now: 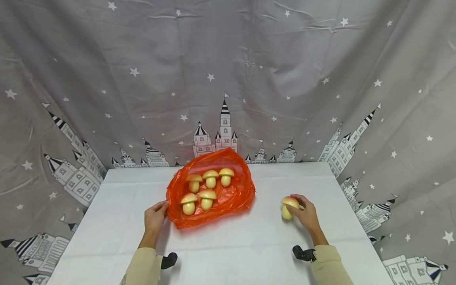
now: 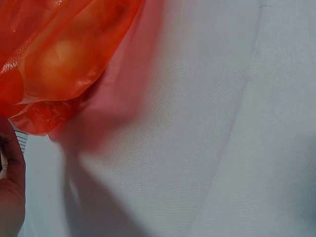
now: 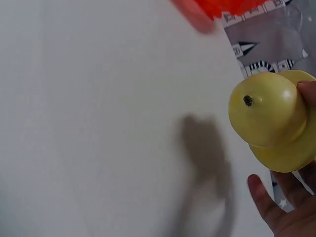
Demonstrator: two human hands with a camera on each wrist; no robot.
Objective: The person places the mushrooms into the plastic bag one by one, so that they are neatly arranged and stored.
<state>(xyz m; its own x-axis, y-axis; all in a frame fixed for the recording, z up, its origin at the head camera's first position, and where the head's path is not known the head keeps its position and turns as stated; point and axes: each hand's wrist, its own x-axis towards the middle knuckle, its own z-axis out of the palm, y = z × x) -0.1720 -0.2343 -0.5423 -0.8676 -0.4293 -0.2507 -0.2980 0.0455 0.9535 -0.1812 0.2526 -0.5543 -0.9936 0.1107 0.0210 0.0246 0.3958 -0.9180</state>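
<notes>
A red plastic bag [image 1: 233, 200] lies spread open at the middle of the table, its rim standing up around several toy mushrooms [image 1: 211, 181] with yellow stems and yellow-orange caps. My left hand [image 1: 155, 219] pinches the bag's left rim between thumb and fingers; only part of that hand [image 2: 12, 192] shows in the left wrist view, beside the red film [image 2: 64, 49]. Off to the right of the bag, my right hand [image 1: 308, 215] holds another toy mushroom [image 1: 287, 211] by its cap. Seen up close, this mushroom [image 3: 269, 111] has a dark spot on its stem end and is raised off the table.
A white cloth covers the table [image 1: 228, 253]. Behind and at both sides hangs a grey curtain [image 1: 228, 59] printed with stars and castles. Black wrist mounts [image 1: 303, 253] sit on both forearms, by the beige sleeves.
</notes>
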